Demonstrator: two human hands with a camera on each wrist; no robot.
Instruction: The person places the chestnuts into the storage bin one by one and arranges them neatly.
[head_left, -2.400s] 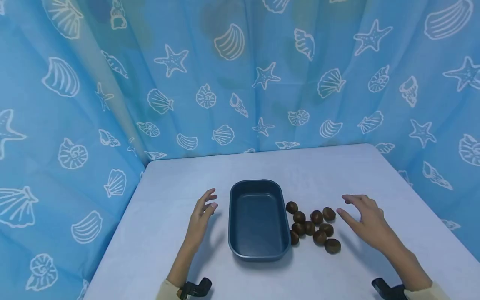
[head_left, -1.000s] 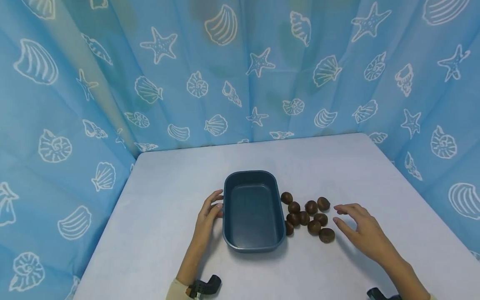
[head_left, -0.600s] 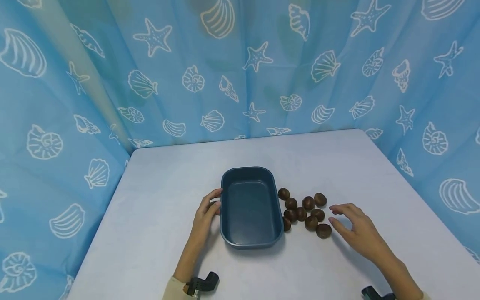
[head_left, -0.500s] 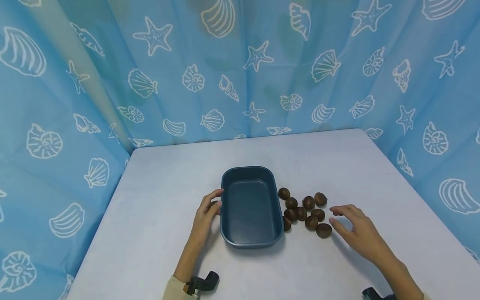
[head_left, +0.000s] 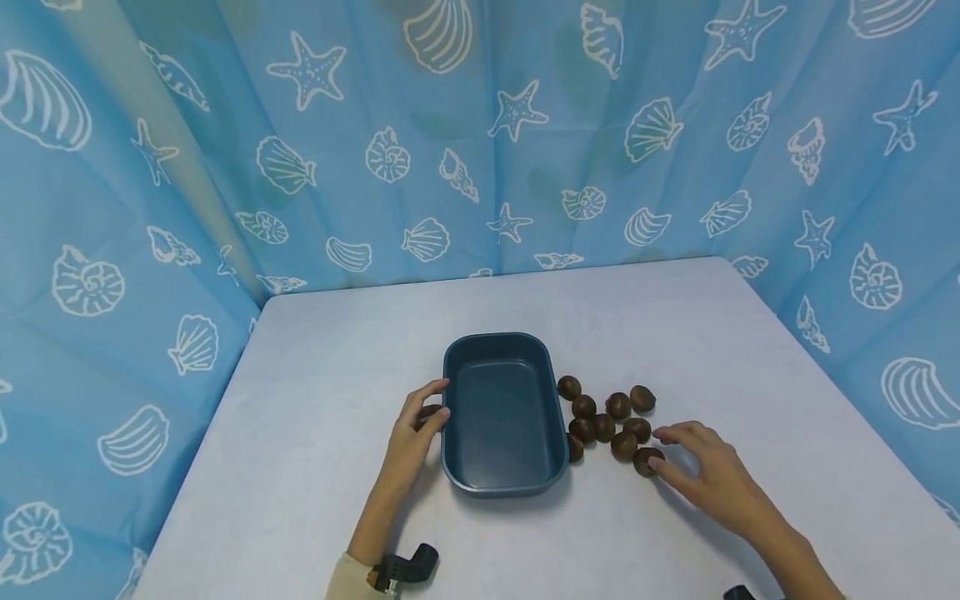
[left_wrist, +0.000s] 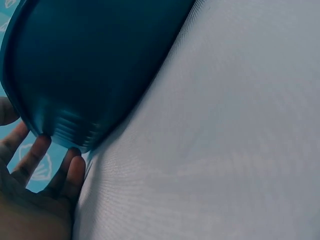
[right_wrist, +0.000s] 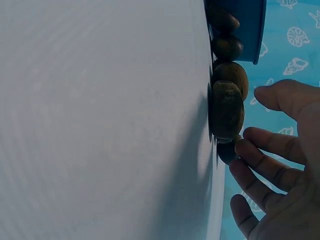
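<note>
A dark blue rectangular baking dish (head_left: 504, 490) stands on the white table. My left hand (head_left: 411, 433) is at its left side, with index finger and thumb right at the rim. In the left wrist view, the other fingertips (left_wrist: 76, 167) reach the dish's outer end wall, fingers fairly straight. Several brown chestnuts (head_left: 603, 427) lie loosely grouped along the dish's right side. My right hand (head_left: 708, 475) is beside them, thumb and fingers apart, thumb tip overlapping the nearest chestnut (head_left: 647, 463). In the right wrist view, that hand's fingers spread close to the chestnuts (right_wrist: 227, 110).
A white cloth covers the table (head_left: 337, 358). Blue curtains (head_left: 465, 142) printed with shells and starfish hang behind it and at both sides. Dark wrist-worn cameras (head_left: 412, 563) sit on the forearms.
The left hand has come right to the dish's rim, its thumb now over it. My right hand has moved left, up to the nearest chestnut. The head view has shifted slightly.
</note>
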